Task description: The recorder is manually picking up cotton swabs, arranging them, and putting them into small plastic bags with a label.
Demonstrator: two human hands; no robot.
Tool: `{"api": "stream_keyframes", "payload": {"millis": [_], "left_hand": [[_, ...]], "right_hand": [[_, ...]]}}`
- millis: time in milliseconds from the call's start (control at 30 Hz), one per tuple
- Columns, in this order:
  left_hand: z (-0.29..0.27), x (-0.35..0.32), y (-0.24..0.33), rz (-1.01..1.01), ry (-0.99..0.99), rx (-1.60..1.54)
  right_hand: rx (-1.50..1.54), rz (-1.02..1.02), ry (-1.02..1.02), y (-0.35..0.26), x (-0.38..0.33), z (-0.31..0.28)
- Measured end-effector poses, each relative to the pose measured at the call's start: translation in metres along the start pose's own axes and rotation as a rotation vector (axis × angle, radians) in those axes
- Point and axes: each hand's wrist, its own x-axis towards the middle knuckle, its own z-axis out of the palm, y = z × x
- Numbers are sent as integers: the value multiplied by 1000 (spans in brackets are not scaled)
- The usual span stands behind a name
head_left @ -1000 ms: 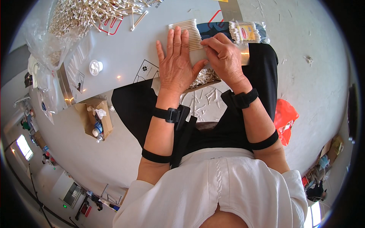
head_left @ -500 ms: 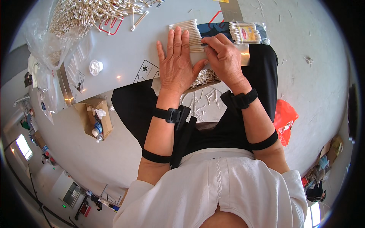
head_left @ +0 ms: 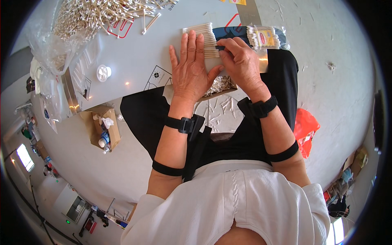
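My left hand (head_left: 190,71) lies flat, fingers stretched out over a row of cotton swabs (head_left: 203,30) laid side by side on the grey table. Its fingertips cover part of the row. My right hand (head_left: 241,61) is curled at the row's right end, thumb and forefinger pinched at the tip of a cotton swab; the grip itself is partly hidden. Just beyond that hand, a clear pack of cotton swabs (head_left: 253,37) with a yellow label rests on a dark blue strip (head_left: 222,32).
A large heap of loose swabs (head_left: 87,18) and a clear plastic bag (head_left: 45,53) take up the far left. A small white round container (head_left: 103,73) stands on the table (head_left: 134,57). An open box of swabs (head_left: 220,85) is below my hands. A red bag (head_left: 305,126) lies at right.
Both hands hold nearly the same place over the row. In the picture, the table and the things on it sit very slightly lower.
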Motion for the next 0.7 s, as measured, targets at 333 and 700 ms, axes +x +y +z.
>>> {"api": "stream_keyframes", "payload": {"millis": [333,700], "left_hand": [[0,0,0,-1,1,-4],[0,0,0,2,3,-5]], "right_hand": [[-63,-31,-25,-2,5,-1],[-57,-27,-58,-1,9,-1]]}}
